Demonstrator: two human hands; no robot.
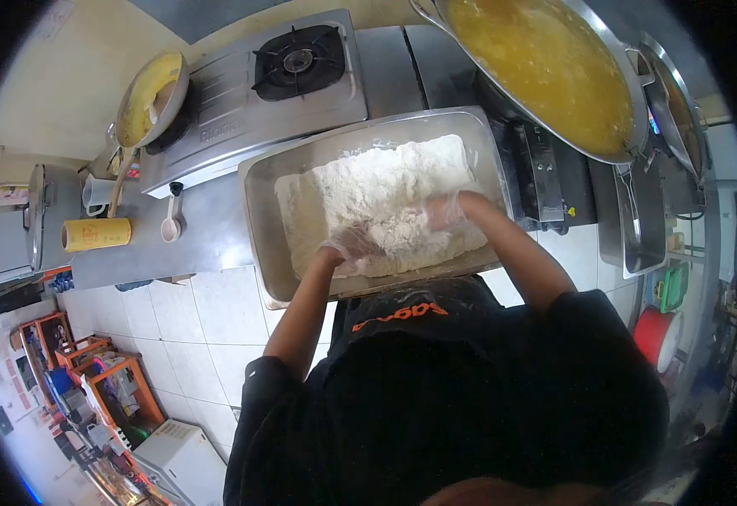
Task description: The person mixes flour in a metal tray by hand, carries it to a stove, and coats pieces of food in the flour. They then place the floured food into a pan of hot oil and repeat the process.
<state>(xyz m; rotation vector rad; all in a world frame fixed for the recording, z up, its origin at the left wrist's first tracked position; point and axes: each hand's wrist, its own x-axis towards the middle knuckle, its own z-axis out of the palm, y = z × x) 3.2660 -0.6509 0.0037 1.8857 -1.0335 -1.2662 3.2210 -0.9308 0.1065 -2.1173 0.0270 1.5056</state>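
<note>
A large steel tray (260, 211) sits on the counter in front of me, filled with a mound of white flour (368, 190). My left hand (347, 246), in a thin clear glove, presses into the near left of the flour. In the same kind of glove, my right hand (448, 211) digs into the flour's right side. Both hands are dusted white, with fingers partly buried; whether they grip anything under the flour is hidden.
A big wok of yellow oil (545, 63) stands at the back right. A gas stove (267, 80) with an empty burner lies behind the tray, a yellow-filled pan (151, 97) at its left. A yellow roll (97, 234) and white spoon (171, 223) lie left.
</note>
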